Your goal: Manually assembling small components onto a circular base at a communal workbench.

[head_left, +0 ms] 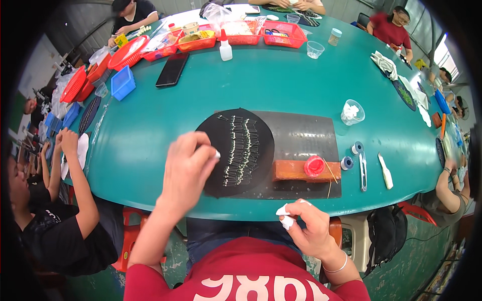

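- On the green table (281,85), straight ahead of the person, lies a round black disc (236,150) resting on the left end of a dark rectangular mat (306,135).
- The disc carries several columns of small pale pins (241,150); each column runs from 12 toward 6 o'clock, while the single pins lie crosswise, pointing 3 and 9 o'clock.
- The pins are thin, whitish-green and glinting; their exact shape is too small to make out.
- The left hand (186,170) hovers over the disc's 9 o'clock edge, fingers pinched together on a tiny white bit at the tips; what that bit is cannot be told.
- The hand hides the disc's left rim and any pins beneath it.
- The right hand (309,226) sits at 5 o'clock from the disc, off the table's near edge, fingers closed on a small white scrap (284,213); white wrapping shows on some fingertips.
- At 3 o'clock from the disc an orange-brown block (296,170) lies with its long axis left to right, with a red round lid (314,165) on it.
- Further toward 3 o'clock lie tweezers (363,173) and a white tube (385,173), both pointing 12 to 6 o'clock.
- The fisheye rim bends and cuts off the other people seated around the table.
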Demonstrator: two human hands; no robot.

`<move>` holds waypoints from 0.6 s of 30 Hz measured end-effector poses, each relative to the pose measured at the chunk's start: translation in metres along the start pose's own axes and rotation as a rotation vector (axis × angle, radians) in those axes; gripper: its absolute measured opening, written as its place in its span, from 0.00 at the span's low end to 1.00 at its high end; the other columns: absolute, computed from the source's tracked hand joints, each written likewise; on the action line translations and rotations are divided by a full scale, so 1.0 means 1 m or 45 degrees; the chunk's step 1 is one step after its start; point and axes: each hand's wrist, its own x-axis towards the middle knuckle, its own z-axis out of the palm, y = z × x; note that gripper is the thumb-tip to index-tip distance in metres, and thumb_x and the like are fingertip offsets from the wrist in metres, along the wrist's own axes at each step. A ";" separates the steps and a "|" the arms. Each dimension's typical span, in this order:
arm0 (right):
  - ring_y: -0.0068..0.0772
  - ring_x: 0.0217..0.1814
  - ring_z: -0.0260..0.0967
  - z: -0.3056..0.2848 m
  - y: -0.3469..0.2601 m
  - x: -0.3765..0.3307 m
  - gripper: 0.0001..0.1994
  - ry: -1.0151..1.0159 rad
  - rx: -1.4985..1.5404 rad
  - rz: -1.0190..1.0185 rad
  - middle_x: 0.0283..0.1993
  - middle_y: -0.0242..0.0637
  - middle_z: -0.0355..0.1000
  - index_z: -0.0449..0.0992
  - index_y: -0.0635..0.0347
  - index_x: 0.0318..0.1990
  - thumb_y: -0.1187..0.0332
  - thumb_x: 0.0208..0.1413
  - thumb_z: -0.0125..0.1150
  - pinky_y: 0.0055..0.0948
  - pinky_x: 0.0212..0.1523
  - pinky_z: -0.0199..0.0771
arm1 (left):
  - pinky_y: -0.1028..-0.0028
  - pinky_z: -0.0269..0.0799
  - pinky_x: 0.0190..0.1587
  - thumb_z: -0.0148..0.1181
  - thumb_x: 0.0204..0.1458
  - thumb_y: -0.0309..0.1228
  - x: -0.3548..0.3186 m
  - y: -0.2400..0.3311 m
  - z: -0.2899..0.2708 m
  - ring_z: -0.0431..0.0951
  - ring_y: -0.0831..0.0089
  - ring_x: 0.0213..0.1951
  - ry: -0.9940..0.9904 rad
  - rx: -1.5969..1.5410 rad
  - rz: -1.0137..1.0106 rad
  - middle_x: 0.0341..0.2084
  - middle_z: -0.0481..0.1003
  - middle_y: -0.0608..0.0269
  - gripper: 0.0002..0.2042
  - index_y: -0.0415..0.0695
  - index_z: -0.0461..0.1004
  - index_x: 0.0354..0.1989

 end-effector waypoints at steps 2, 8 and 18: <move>0.34 0.25 0.69 -0.001 0.000 0.001 0.10 -0.010 0.009 0.013 0.31 0.42 0.74 0.73 0.67 0.39 0.84 0.48 0.63 0.29 0.27 0.69 | 0.64 0.66 0.44 0.67 0.42 0.21 0.021 -0.020 0.004 0.72 0.61 0.40 0.006 0.060 0.070 0.36 0.71 0.61 0.08 0.40 0.73 0.29; 0.35 0.25 0.69 -0.001 -0.004 0.002 0.10 -0.019 0.041 0.033 0.29 0.43 0.74 0.74 0.68 0.38 0.84 0.47 0.63 0.29 0.28 0.70 | 0.65 0.67 0.44 0.65 0.44 0.21 0.058 -0.061 0.024 0.72 0.61 0.42 -0.092 0.080 0.209 0.36 0.71 0.62 0.07 0.40 0.72 0.30; 0.35 0.25 0.69 -0.003 0.000 0.003 0.10 -0.008 0.045 0.020 0.29 0.43 0.74 0.74 0.68 0.38 0.84 0.47 0.63 0.30 0.28 0.70 | 0.66 0.66 0.46 0.63 0.47 0.23 0.069 -0.061 0.038 0.71 0.64 0.41 -0.284 0.213 0.267 0.35 0.69 0.64 0.06 0.41 0.72 0.31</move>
